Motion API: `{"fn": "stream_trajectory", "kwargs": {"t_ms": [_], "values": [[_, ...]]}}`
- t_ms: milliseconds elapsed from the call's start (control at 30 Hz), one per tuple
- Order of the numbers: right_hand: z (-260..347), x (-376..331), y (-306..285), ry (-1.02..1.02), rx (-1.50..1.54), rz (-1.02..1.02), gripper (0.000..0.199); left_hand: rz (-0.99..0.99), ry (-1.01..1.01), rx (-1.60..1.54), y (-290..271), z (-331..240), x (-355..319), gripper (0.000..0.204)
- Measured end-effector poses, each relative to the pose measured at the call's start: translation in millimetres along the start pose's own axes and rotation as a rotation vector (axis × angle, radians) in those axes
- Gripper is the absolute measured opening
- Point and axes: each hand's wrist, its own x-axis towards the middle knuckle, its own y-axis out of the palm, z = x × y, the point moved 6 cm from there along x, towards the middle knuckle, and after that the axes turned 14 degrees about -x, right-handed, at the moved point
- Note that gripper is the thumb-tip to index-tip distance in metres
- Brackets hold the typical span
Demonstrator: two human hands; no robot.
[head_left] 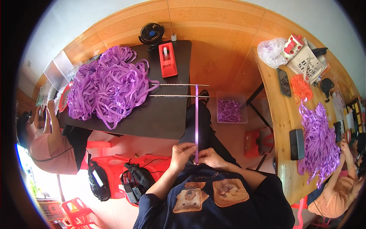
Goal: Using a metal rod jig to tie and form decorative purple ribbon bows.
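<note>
Purple ribbon runs straight from both hands' grip to two thin rods jutting past the black counter's right edge. Left hand and right hand have narrow grips, pinching its near end before the wearer's dark shirt. Orange tiling lines the far wall; pale floor spreads below. Left on that counter sprawls a ribbon heap, one loop reaching the far rod; beyond sit a red tape dispenser and black fan. Right of the rods, a clear bin holds purple pieces. Farther right, a wooden counter bears another purple pile. Red stools crowd the left floor, bags on them.
</note>
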Motion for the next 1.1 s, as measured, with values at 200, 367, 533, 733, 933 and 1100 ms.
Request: {"fn": "stream_trajectory", "kwargs": {"t_ms": [200, 367, 533, 733, 933, 1100], "values": [[10, -4, 3, 0.014, -0.12, 0.044, 0.007, 0.011, 0.087, 0.101, 9, -16, 14, 0.015], [16, -1, 3, -0.022, -0.225, 0.067, 0.007, 0.0, 0.03, -0.001, 11, -14, 24, 0.01], [10, 5, -3, -0.102, -0.342, 0.025, 0.008, 0.021, 0.037, -0.006, 13, -12, 28, 0.007], [12, 5, -11, -0.146, -0.484, -0.021, 0.008, 0.08, 0.003, -0.056, 8, -3, 33, 0.003], [111, -12, -67, -0.725, -1.152, -1.027, 0.025, 0.17, 0.021, -0.082, 9, -11, 27, 0.004], [181, 12, -34, -1.198, -1.534, -0.87, 0.038, 0.145, -0.027, -0.179, 17, -17, 21, 0.005]]}}
